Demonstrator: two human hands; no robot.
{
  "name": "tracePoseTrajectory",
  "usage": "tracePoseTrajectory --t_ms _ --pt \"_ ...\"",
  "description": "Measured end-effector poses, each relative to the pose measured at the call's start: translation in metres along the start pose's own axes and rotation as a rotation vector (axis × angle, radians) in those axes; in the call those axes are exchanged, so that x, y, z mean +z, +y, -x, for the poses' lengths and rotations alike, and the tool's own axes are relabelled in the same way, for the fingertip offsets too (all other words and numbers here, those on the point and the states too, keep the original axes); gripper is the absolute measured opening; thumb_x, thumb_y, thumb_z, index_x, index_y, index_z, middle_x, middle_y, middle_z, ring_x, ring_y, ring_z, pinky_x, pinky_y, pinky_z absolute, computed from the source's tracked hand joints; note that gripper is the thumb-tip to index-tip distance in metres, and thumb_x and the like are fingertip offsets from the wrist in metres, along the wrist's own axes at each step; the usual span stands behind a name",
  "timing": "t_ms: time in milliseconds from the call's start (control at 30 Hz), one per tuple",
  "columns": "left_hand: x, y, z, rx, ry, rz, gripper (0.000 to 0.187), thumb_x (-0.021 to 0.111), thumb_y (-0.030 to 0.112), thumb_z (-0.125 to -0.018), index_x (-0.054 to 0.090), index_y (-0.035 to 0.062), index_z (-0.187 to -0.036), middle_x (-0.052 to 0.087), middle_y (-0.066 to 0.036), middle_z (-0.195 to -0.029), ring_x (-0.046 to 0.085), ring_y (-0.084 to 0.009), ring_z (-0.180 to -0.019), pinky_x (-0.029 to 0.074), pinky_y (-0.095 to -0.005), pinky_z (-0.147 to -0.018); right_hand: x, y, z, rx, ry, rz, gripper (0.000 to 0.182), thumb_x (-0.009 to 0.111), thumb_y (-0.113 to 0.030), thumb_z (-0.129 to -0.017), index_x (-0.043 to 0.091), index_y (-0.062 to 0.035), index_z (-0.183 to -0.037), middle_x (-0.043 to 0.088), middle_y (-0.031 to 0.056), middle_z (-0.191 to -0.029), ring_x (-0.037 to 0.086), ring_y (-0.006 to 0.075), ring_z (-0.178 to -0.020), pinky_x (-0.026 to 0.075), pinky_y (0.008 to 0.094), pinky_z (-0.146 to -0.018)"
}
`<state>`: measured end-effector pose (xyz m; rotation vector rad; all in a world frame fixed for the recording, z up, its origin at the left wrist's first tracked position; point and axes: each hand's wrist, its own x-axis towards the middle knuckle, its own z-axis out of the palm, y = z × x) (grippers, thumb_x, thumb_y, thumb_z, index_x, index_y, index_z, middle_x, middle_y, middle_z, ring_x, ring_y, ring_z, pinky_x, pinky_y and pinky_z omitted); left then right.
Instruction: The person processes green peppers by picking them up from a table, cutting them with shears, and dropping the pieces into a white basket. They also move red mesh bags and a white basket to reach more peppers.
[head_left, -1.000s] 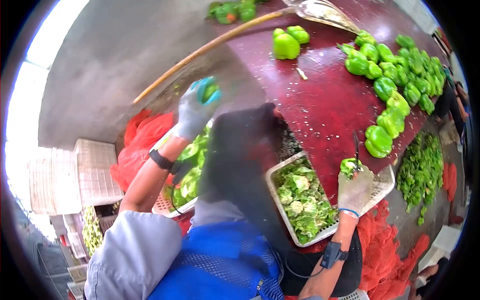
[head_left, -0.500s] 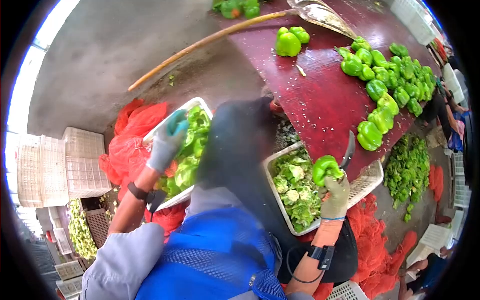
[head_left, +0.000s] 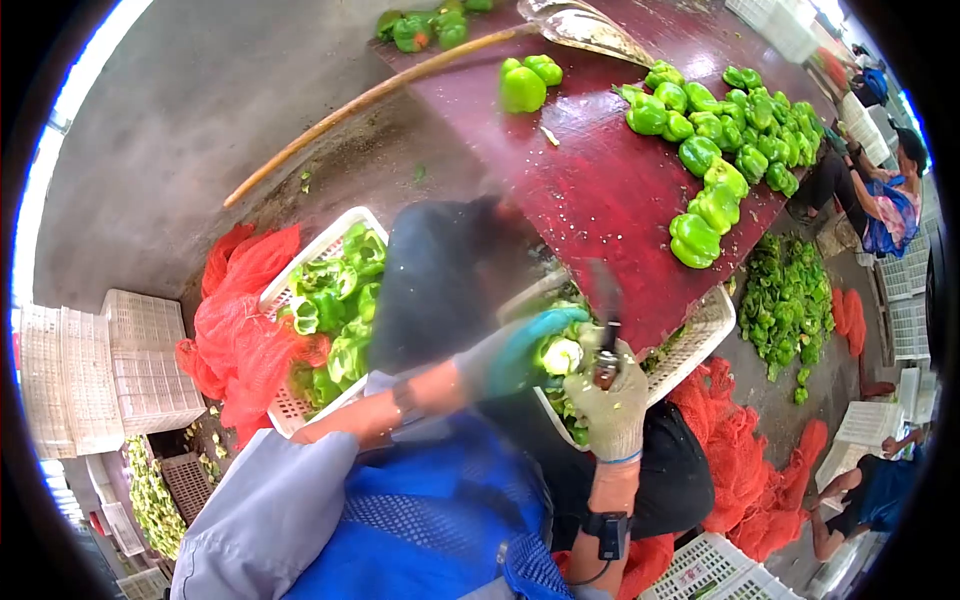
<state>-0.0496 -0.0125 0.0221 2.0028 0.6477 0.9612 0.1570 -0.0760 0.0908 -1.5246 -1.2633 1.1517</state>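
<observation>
My left hand [head_left: 520, 352], in a grey and teal glove and somewhat blurred, is closed on a green pepper [head_left: 560, 355] with its pale inside showing. Right beside it, my right hand [head_left: 608, 402], in a pale glove, grips the handle of a knife [head_left: 607, 345], whose blurred blade points up and away. Both hands are over a white basket [head_left: 548, 415] of green and pale trimmings, partly hidden by them. At the left, another white basket [head_left: 375, 222] holds cut green peppers [head_left: 345, 290].
Whole green peppers [head_left: 700, 125] lie on a dark red board [head_left: 590, 190] with a long-handled shovel [head_left: 375, 92]. Red netting [head_left: 245, 325] and stacked white crates [head_left: 155, 360] are at the left. Other people [head_left: 880, 205] sit at the right.
My left hand has moved right from the cut-pepper basket and now holds the pepper beside my right hand. The knife has turned upright, and the view has shifted.
</observation>
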Motion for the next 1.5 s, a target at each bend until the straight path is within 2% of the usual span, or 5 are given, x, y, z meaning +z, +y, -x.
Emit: tracePoseTrajectory --t_ms 200,333,367,700,1500 --pt "0.026 0.017 -0.007 -0.476 0.241 0.694 0.067 0.071 0.037 -0.112 0.051 0.0057 -0.168 0.054 -0.01 -0.166 0.053 -0.0227 -0.152 0.047 -0.0419 -0.125 0.02 0.052 0.011 0.15 0.307 -0.12 0.025 0.078 -0.007 -0.102 0.074 0.0006 -0.125 0.06 -0.0027 -0.076 0.05 0.006 -0.051 0.038 0.0239 -0.049" --pt "0.045 0.018 0.007 -0.423 0.184 0.299 0.071 0.075 0.028 -0.105 0.052 0.0053 -0.168 0.052 -0.016 -0.169 0.051 -0.0287 -0.157 0.038 -0.0438 -0.134 0.038 0.021 0.016 0.42 0.334 -0.413 0.022 0.073 -0.006 -0.105 0.073 -0.0009 -0.126 0.06 -0.0027 -0.076 0.054 0.0062 -0.054 0.041 0.0244 -0.05" --pt "0.056 0.014 0.008 -0.396 0.256 0.334 0.075 0.078 0.024 -0.101 0.051 0.0034 -0.168 0.053 -0.02 -0.167 0.05 -0.033 -0.159 0.036 -0.045 -0.135 0.031 0.098 0.019 -0.076 0.21 0.3 0.022 0.069 -0.004 -0.106 0.072 -0.0032 -0.128 0.062 -0.0032 -0.08 0.057 0.006 -0.058 0.043 0.0255 -0.051" --pt "0.053 0.034 0.007 -0.344 0.318 -0.006 0.064 0.081 0.025 -0.097 0.061 0.003 -0.154 0.065 -0.026 -0.148 0.064 -0.046 -0.138 0.053 -0.051 -0.119 0.03 0.045 0.026 0.488 0.043 -0.613 0.022 0.073 -0.025 -0.106 0.069 -0.0072 -0.118 0.066 0.0009 -0.08 0.056 0.0101 -0.054 0.04 0.0262 -0.046" --pt "0.069 -0.015 -0.009 -0.69 0.38 1.011 0.061 0.076 0.042 -0.111 0.06 0.0053 -0.158 0.066 -0.001 -0.139 0.059 -0.0101 -0.125 0.05 -0.03 -0.109 0.018 0.083 0.013 0.384 -0.1 -0.407 0.039 0.087 -0.014 -0.097 0.071 0.0016 -0.128 0.075 0.0088 -0.084 0.065 0.0147 -0.058 0.047 0.0262 -0.048"
